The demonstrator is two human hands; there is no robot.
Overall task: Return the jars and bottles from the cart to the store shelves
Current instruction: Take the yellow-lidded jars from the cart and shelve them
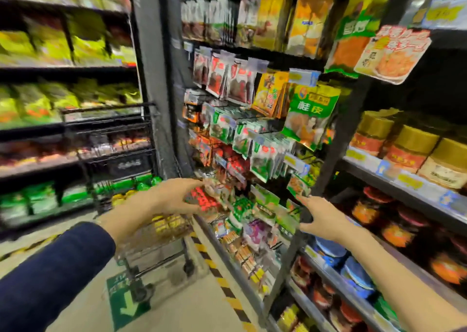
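Note:
My left hand (171,198) reaches out from a dark blue sleeve and is closed around a blurred jar with a red label (202,200), held in front of the hanging packets. My right hand (322,215) is spread at the dark shelf upright (290,253), fingers apart, with no item in it. The black wire cart (113,134) stands to the left, and yellow-labelled goods (166,224) lie in its lower basket. Shelves on the right carry gold-lidded jars (414,146), red-lidded jars (371,205) and blue-lidded jars (353,273).
Hanging snack packets (252,142) fill the middle rack. Green and yellow bags (45,99) line the left shelves. A yellow-black stripe (219,278) runs along the floor by the rack base, and a green arrow sticker (126,304) lies below the cart.

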